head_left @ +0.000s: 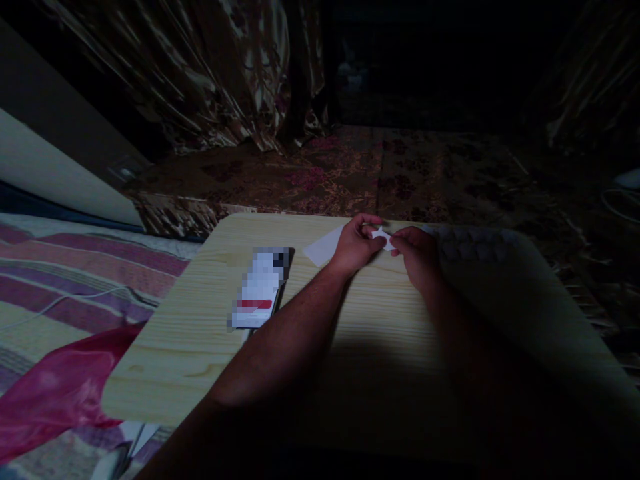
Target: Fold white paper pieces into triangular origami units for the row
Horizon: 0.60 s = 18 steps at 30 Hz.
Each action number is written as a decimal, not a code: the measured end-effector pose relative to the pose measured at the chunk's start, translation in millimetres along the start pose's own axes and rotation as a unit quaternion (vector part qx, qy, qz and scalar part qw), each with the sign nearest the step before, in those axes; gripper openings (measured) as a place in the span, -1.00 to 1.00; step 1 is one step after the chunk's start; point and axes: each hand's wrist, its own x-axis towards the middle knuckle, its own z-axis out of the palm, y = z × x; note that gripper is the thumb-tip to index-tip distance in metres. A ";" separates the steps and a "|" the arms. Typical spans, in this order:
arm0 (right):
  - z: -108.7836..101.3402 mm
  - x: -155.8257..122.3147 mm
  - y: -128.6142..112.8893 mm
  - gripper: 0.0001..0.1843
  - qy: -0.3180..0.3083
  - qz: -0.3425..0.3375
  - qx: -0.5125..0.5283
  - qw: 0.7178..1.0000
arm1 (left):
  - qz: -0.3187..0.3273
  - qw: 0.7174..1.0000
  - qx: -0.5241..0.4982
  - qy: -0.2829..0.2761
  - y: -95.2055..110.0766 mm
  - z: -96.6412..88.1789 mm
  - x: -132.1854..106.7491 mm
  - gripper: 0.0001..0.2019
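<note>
Between my two hands is a small piece of folded white paper [382, 239], held above the far part of the wooden table [370, 300]. My left hand [356, 245] pinches its left side, with the index finger raised behind. At its right side, my right hand [414, 250] grips the edge between thumb and fingers. A flat white sheet of paper [321, 248] lies on the table just left of my left hand, partly covered by it. How the small paper is folded is too small and dim to tell.
A phone [260, 287] with a lit, blurred screen lies left of my left forearm. Several rows of dark lumpy shapes [473, 243] sit at the table's far right. Left of the table are a striped bedspread [75, 267], a white cable [65, 303] and a pink cloth [70, 380].
</note>
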 end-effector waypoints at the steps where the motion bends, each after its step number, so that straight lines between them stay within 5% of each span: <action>1: -0.3 0.2 0.5 -0.79 -0.001 -0.004 -0.001 1.000 | 0.000 1.000 0.001 -0.001 -0.1 -0.1 0.0 -0.52; 18: -4.1 -6.1 -12.1 -0.81 0.003 -0.035 -0.017 0.999 | -0.023 0.999 0.038 -0.002 -2.8 2.2 1.4 -0.73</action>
